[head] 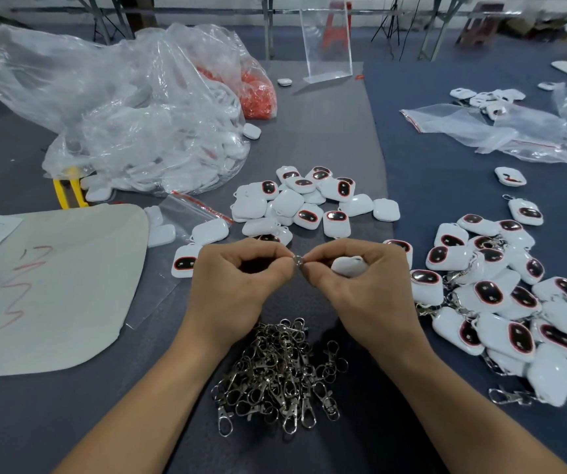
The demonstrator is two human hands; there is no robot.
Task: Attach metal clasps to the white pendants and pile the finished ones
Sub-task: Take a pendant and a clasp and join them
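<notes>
1. A small metal ring [298, 261] sits above the middle of the counter [343, 131], pinched from both sides between thumb and forefinger tips.
2. The left hand [237, 278] grips the ring's left side, with its other fingers curled in.
3. The right hand [360, 285] nips the ring's right side, and a white pendant [348, 266] is tucked under its curled fingers.
4. Just below the wrists lies a tangled heap of metal clasps [275, 371].
5. Beyond the hands is a loose pile of pendants [309, 203], some face up showing dark ovals rimmed in red, others on their backs.
6. To the right lies a larger pile of pendants with clasps [514, 309], overlapping one another.
7. At far left a crumpled clear plastic bag [138, 131] holds more white pieces, and behind it is a bag of orange-red parts [258, 94].
8. A yellow-handled tool [70, 189] pokes out below the bag, beside a beige sheet [53, 285] marked with red scribbles.
9. A clear acrylic stand [326, 46] is upright at the far edge.
</notes>
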